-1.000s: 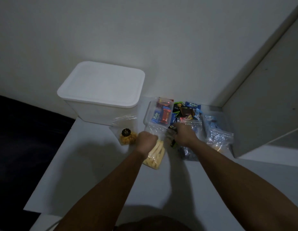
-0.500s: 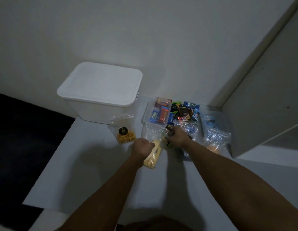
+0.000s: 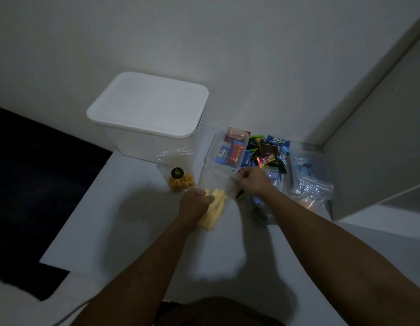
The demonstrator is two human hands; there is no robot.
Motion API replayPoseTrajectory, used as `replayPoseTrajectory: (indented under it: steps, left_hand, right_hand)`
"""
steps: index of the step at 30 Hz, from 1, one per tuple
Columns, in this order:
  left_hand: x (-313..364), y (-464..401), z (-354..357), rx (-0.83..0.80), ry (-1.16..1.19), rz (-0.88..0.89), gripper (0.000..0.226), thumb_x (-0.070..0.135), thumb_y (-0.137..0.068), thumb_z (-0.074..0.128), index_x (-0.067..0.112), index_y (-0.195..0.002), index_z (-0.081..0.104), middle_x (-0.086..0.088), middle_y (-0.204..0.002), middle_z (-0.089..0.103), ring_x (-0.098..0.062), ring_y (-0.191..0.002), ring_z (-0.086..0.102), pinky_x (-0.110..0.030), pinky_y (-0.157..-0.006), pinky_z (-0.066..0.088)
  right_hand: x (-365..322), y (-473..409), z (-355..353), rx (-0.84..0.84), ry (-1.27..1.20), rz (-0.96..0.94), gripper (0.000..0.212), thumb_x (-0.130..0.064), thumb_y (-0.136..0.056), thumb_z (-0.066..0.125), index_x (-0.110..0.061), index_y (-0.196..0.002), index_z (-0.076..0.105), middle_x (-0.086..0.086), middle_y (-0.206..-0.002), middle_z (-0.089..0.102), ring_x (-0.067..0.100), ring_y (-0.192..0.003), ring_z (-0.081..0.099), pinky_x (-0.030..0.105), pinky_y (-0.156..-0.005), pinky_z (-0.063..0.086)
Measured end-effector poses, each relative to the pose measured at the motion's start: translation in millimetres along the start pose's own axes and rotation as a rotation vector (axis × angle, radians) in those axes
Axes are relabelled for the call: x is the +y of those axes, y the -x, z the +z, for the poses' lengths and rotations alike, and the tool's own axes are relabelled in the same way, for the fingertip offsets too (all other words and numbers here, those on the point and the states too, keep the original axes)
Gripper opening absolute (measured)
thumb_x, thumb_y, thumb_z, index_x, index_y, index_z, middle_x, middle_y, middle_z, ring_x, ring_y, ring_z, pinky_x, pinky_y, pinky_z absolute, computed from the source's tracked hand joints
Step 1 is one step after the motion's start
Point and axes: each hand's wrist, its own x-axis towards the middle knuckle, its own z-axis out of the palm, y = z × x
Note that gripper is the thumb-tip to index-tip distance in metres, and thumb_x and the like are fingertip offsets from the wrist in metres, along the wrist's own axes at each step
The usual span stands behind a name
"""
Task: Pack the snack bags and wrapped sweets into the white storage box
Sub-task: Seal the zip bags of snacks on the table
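The white storage box (image 3: 155, 142) stands at the back left of the white table, its lid (image 3: 148, 103) on. A clear bag of pale yellow snack sticks (image 3: 215, 205) is lifted off the table. My left hand (image 3: 195, 203) grips its lower part, and my right hand (image 3: 252, 182) pinches its upper right edge. A small clear bag of orange snacks (image 3: 180, 180) lies in front of the box. A clear tub of wrapped sweets (image 3: 229, 150) and a pile of loose wrapped sweets (image 3: 269, 154) sit behind my right hand.
More clear snack bags (image 3: 310, 182) lie at the right beside a white cabinet wall (image 3: 378, 147). The white table (image 3: 124, 227) ends at the left over a dark floor (image 3: 35, 180). A pale wall rises behind the box.
Both hands have raised the stick bag and pulled it a little toward me. My right hand has shifted to the bag's upper edge. The box and the other snacks stay put.
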Motion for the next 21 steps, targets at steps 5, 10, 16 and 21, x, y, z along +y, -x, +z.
replayPoseTrajectory:
  steps: [5, 10, 16, 21]
  left_hand:
    - [19.9, 2.0, -7.6, 0.017, 0.104, -0.031, 0.029, 0.045, -0.084, 0.065, 0.019, -0.073, 0.059, -0.005, -0.086, 0.062, -0.025, -0.088, 0.06, -0.051, -0.088, 0.053]
    - [37.7, 7.9, -7.6, 0.02, 0.294, -0.115, 0.041, 0.045, -0.082, 0.069, 0.01, -0.102, 0.063, 0.0, -0.086, 0.063, -0.014, -0.077, 0.06, -0.03, -0.057, 0.051]
    - [33.7, 15.3, -6.9, -0.012, 0.353, -0.088, 0.027, 0.027, -0.085, 0.07, 0.003, -0.097, 0.063, -0.017, -0.094, 0.066, -0.029, -0.09, 0.065, -0.053, -0.084, 0.054]
    - [28.5, 17.6, -6.3, -0.015, 0.321, -0.039, 0.019, 0.012, -0.087, 0.065, 0.011, -0.069, 0.058, -0.01, -0.069, 0.057, -0.018, -0.064, 0.056, -0.029, -0.058, 0.047]
  right_hand:
    - [-17.4, 27.8, -12.7, -0.094, -0.222, -0.148, 0.014, 0.002, -0.075, 0.071, -0.009, -0.075, 0.063, 0.006, -0.074, 0.059, 0.02, -0.072, 0.058, 0.044, -0.076, 0.058]
    - [-32.6, 57.6, -12.4, -0.212, -0.21, -0.253, 0.02, -0.004, -0.069, 0.079, -0.013, -0.078, 0.063, 0.002, -0.078, 0.062, 0.016, -0.071, 0.058, 0.037, -0.067, 0.05]
    - [-35.8, 73.5, -3.1, -0.188, -0.331, -0.15, 0.011, -0.018, -0.078, 0.076, -0.011, -0.077, 0.066, 0.003, -0.069, 0.064, 0.014, -0.064, 0.061, 0.023, -0.051, 0.047]
    - [-38.2, 79.2, -1.6, -0.124, -0.29, -0.126, 0.013, -0.018, -0.083, 0.07, -0.009, -0.074, 0.066, 0.009, -0.071, 0.066, 0.016, -0.062, 0.063, 0.021, -0.048, 0.047]
